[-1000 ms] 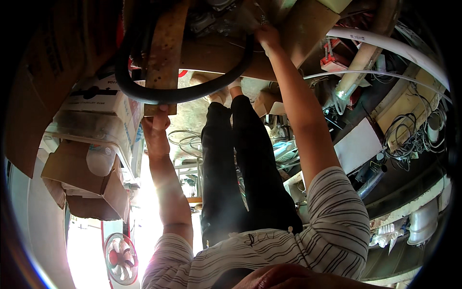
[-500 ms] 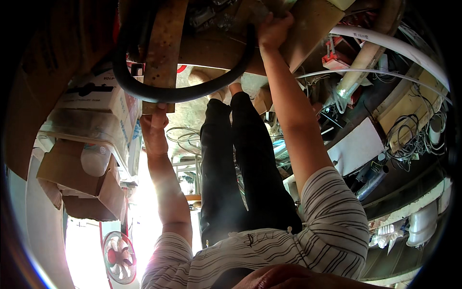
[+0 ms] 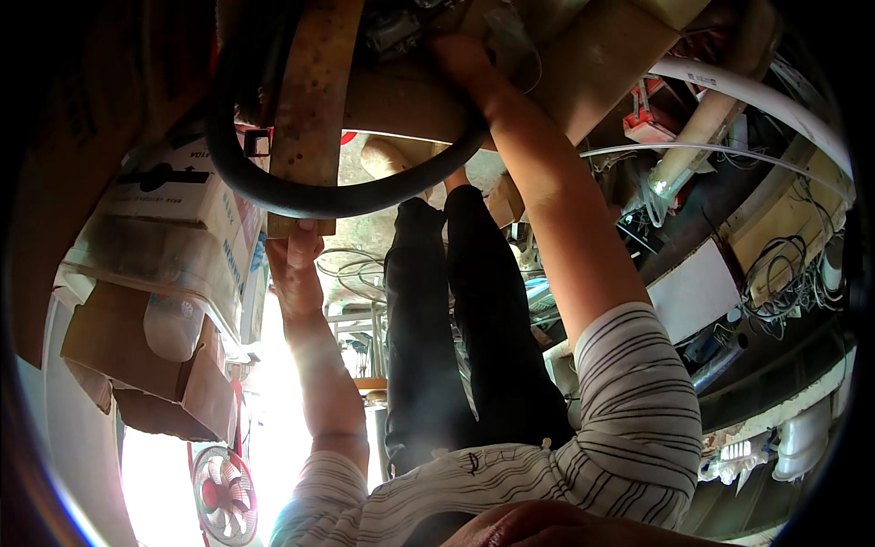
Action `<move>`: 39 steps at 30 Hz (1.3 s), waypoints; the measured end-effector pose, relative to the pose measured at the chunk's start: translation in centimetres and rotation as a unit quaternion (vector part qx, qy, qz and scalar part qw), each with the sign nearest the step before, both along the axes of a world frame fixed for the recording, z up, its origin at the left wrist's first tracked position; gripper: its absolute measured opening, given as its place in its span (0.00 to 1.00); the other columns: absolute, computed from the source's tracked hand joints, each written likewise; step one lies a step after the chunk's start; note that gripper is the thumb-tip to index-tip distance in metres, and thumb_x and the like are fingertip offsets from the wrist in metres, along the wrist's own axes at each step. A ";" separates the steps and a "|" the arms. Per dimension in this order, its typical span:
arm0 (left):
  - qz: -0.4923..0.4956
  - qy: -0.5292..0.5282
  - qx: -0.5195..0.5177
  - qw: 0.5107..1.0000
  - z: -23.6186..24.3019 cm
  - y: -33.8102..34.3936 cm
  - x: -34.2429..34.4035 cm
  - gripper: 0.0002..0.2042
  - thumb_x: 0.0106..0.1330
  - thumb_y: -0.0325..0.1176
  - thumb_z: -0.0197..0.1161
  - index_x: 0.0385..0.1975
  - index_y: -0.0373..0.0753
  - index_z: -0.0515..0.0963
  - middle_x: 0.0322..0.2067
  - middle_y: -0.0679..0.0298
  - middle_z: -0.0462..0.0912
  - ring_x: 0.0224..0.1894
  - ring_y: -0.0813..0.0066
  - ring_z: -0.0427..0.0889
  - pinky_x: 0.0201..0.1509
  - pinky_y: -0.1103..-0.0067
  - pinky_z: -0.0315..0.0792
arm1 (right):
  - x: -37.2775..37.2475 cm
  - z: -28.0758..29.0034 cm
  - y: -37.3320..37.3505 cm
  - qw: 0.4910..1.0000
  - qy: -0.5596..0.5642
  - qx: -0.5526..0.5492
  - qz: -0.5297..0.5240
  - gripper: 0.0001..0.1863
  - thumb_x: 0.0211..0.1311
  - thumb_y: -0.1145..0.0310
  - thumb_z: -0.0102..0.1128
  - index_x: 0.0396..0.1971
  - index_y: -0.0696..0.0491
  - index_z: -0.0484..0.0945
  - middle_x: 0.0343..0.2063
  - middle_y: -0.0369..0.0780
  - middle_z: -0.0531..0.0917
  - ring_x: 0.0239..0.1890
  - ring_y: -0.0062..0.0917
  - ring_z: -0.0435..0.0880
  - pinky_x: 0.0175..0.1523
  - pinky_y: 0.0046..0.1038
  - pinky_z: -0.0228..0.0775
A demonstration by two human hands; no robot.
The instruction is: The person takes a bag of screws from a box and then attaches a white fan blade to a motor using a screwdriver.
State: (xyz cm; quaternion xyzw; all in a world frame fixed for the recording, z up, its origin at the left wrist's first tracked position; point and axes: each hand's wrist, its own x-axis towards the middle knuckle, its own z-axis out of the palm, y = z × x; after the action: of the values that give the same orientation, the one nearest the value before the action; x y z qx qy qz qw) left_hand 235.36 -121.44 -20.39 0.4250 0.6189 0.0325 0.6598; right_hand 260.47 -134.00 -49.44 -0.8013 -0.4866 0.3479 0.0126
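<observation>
My left hand [image 3: 296, 255] grips the near end of a brown, spotted flat board [image 3: 314, 118], with a thumb and fingers at its edge. A thick black hose [image 3: 319, 201] curves across this board just above the hand. My right hand [image 3: 460, 59] reaches into an open cardboard box [image 3: 410, 114] at the top; its fingers are in shadow and hidden. Dark metallic-looking parts [image 3: 392, 35] lie in the box beside that hand. A piece of clear plastic [image 3: 509, 29] shows just right of it.
Stacked cartons [image 3: 164, 187] and a torn cardboard box [image 3: 146, 356] stand on the left, above a fan [image 3: 223, 497]. At the right are a white pipe [image 3: 756, 100], a red metal object [image 3: 649, 118], a white panel [image 3: 688, 292] and tangled cables [image 3: 784, 273].
My right hand has moved left and deeper into the cardboard box, away from the clear plastic near its right side. My left hand keeps its grip on the board.
</observation>
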 end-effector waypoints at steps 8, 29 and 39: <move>0.001 -0.025 -0.019 1.000 0.0 0.3 -0.2 0.26 0.49 0.53 0.71 0.42 0.43 0.74 0.23 0.80 0.66 0.22 0.91 0.54 0.26 0.86 0.51 | 0.6 1.6 1.0 0.984 -0.035 -0.018 0.176 0.12 0.59 0.68 0.49 0.37 0.48 0.82 0.37 0.43 0.84 0.39 0.37 0.85 0.41 0.39 0.79; -0.039 0.036 -0.075 0.996 12.0 -5.3 -2.6 0.18 0.66 0.37 0.60 0.53 0.38 0.74 0.25 0.71 0.74 0.25 0.85 0.69 0.30 0.84 0.66 | -0.8 27.1 -11.2 0.553 0.330 0.170 -0.746 0.05 0.63 0.62 0.57 0.30 0.39 0.70 0.22 0.26 0.70 0.18 0.13 0.66 0.21 0.17 0.55; 0.086 -0.055 -0.008 0.995 25.0 -16.3 -13.7 0.16 0.69 0.41 0.57 0.47 0.36 0.78 0.34 0.64 0.82 0.37 0.78 0.79 0.45 0.79 0.72 | -10.2 47.3 -3.2 0.724 0.553 -0.047 -0.410 0.09 0.61 0.60 0.44 0.23 0.43 0.63 0.15 0.28 0.62 0.12 0.10 0.53 0.16 0.16 0.43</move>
State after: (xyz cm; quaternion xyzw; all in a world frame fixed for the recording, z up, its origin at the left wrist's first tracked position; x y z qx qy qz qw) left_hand 221.64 -137.74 4.61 0.3621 0.6165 0.1074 0.6908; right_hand 250.27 -137.18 -2.14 -0.5874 -0.0002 0.7128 0.3831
